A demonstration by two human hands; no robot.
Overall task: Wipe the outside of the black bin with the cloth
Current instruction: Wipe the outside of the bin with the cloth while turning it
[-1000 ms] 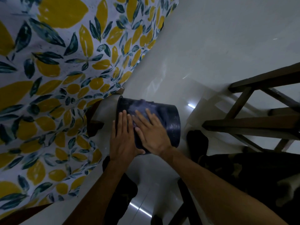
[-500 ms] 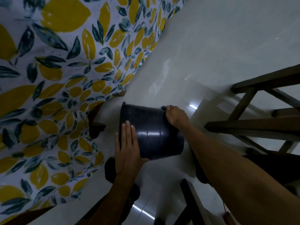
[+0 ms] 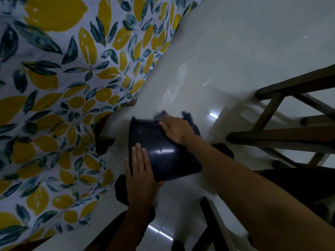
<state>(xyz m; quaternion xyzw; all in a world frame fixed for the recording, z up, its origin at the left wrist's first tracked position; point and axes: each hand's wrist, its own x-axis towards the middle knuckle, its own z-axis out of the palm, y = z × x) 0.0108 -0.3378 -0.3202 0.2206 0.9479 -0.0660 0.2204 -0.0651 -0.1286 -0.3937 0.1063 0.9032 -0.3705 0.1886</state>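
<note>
One bin (image 3: 163, 156) lies on its side on the floor (image 3: 235, 60) beside the tablecloth (image 3: 54, 87) — light, stiff, glossy plastic, likely to roll, so best steadied at the wall near the rim. The left hand (image 3: 139, 176) lies flat, fingers together, on that wall. The right hand (image 3: 176, 129) presses the one soft cloth (image 3: 186, 115) against the far side — two hands in all.

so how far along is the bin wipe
Under way, not finished. The bin is tipped on its side, the left hand flat on its wall to steady it. The right hand presses the cloth on the far upper side. The near wall looks glossy, possibly already wiped. The underside and hidden far side can't be judged and likely remain.
</note>
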